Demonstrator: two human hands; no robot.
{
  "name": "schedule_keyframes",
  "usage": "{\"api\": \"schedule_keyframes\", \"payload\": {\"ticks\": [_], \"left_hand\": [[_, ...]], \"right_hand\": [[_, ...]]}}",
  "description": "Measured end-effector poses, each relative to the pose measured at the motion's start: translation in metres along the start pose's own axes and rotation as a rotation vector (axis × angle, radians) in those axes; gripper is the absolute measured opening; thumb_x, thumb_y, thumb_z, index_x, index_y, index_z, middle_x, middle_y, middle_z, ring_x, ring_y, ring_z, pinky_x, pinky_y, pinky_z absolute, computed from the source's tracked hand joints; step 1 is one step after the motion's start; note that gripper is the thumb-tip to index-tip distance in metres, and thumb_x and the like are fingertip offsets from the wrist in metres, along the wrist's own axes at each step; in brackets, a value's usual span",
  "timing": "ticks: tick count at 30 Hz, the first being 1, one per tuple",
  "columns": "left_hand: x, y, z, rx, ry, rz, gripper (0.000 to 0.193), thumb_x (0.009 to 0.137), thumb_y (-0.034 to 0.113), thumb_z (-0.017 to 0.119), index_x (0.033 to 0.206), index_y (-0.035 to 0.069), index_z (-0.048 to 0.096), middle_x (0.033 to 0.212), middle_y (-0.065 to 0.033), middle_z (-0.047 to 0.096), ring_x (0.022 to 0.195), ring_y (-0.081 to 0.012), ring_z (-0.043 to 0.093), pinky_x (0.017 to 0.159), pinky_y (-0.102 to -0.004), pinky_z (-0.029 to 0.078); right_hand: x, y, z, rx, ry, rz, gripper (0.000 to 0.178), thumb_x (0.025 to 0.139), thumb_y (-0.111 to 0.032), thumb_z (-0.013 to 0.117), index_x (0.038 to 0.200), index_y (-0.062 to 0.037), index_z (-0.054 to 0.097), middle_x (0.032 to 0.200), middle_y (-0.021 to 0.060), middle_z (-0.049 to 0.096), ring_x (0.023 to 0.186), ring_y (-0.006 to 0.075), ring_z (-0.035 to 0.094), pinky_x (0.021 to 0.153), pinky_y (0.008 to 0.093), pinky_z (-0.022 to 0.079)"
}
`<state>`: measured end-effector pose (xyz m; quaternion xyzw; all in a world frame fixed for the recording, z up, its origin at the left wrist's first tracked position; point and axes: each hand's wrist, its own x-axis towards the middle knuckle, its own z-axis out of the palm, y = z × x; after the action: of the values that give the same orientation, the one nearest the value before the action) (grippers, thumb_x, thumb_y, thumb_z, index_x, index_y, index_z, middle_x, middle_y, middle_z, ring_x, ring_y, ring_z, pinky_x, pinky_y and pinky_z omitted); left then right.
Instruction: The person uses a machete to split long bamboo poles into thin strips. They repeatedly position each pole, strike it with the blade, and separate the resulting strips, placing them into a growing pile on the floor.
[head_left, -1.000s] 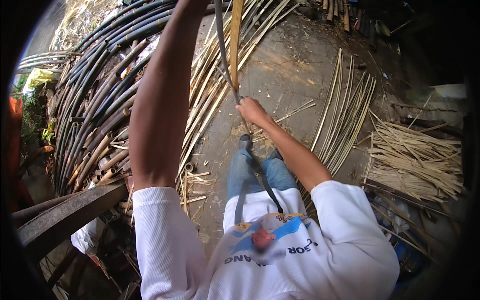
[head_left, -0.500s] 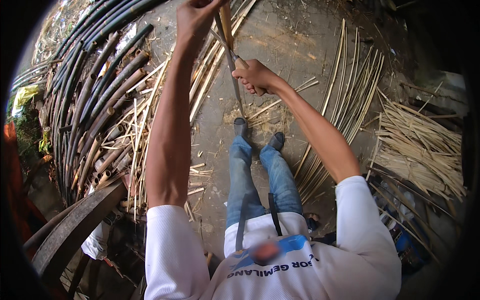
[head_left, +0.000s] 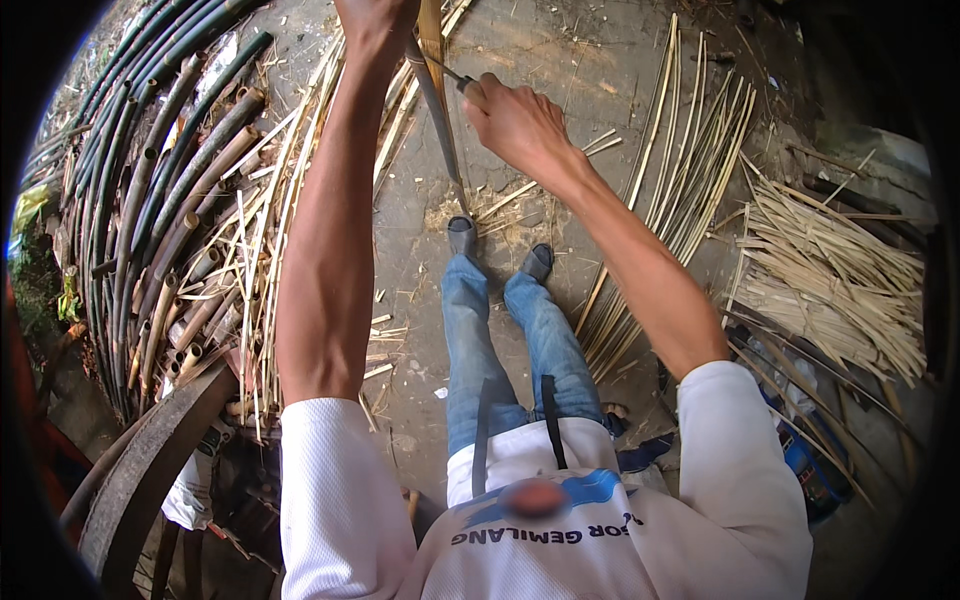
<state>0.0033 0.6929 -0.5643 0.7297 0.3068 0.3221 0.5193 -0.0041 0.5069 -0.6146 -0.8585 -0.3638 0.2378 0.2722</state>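
Note:
A long bamboo pole [head_left: 440, 125] stands slantwise, its lower end by my left foot [head_left: 462, 232]. Toward its top it is split, and a pale strip [head_left: 432, 40] runs beside the dark outer part. At the upper edge of the picture my left hand [head_left: 378, 22] is closed round the pole's upper part, with its fingertips cut off from view. My right hand [head_left: 518, 122], knuckles up, grips the wooden handle of a knife [head_left: 470, 90]. The thin blade points up and left and meets the split bamboo.
Dark bamboo poles [head_left: 170, 170] and pale split strips [head_left: 285, 200] are heaped at the left. Long thin strips [head_left: 680, 150] lie on the floor to the right, beside a stack of pale slats [head_left: 830, 270]. A curved grey beam [head_left: 150, 470] stands at lower left.
My right hand has turned from thumb side to knuckles up and moved slightly up with the knife. My left hand has shifted up, partly out of view. The whole view has shifted a little.

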Motion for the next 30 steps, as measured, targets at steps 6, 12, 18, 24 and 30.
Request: {"api": "schedule_keyframes", "payload": {"ticks": [6,12,18,24,30], "left_hand": [[0.001,0.001,0.000,0.069,0.018,-0.073,0.049,0.080,0.041,0.080,0.107,0.001,0.072,0.061,0.0021,0.056,0.050,-0.0063,0.048,0.045,-0.0258,0.036],[-0.007,0.006,-0.001,0.105,-0.021,-0.089,0.046,0.080,0.040,0.080,0.110,0.004,0.073,0.060,0.0024,0.056,0.049,-0.0063,0.047,0.045,-0.0253,0.036],[-0.004,0.009,-0.005,0.155,-0.038,-0.078,0.045,0.082,0.039,0.079,0.108,0.003,0.074,0.063,0.0014,0.057,0.052,-0.0073,0.049,0.047,-0.0262,0.037],[-0.021,0.030,0.010,0.184,-0.072,-0.135,0.040,0.082,0.037,0.079,0.106,0.005,0.074,0.066,0.0013,0.061,0.052,-0.0064,0.048,0.046,-0.0251,0.037],[0.015,-0.016,0.044,0.015,-0.082,0.103,0.061,0.080,0.039,0.079,0.119,-0.005,0.061,0.088,-0.0176,0.068,0.075,-0.0207,0.064,0.071,-0.0316,0.055]], "right_hand": [[-0.006,0.058,0.068,-0.196,-0.022,0.033,0.032,0.091,-0.029,0.062,0.091,0.0024,0.061,0.078,0.0251,0.067,0.078,0.0437,0.067,0.069,0.0516,0.052],[0.009,0.087,0.088,0.513,-0.526,0.331,0.029,0.090,-0.025,0.064,0.081,0.0016,0.057,0.062,0.0138,0.060,0.052,0.0262,0.062,0.046,0.0390,0.048],[0.004,0.056,0.066,0.238,-0.386,0.189,0.023,0.089,-0.018,0.060,0.079,0.0024,0.055,0.059,0.0126,0.059,0.046,0.0236,0.058,0.043,0.0389,0.045],[-0.004,0.121,0.150,-0.033,-0.288,0.269,0.019,0.089,-0.014,0.057,0.097,0.0016,0.063,0.093,0.0290,0.066,0.077,0.0424,0.069,0.066,0.0503,0.054],[0.008,0.158,0.135,0.770,-0.735,0.523,0.031,0.088,-0.026,0.071,0.085,-0.0025,0.051,0.060,-0.0023,0.051,0.049,0.0081,0.053,0.045,0.0279,0.044]]}}
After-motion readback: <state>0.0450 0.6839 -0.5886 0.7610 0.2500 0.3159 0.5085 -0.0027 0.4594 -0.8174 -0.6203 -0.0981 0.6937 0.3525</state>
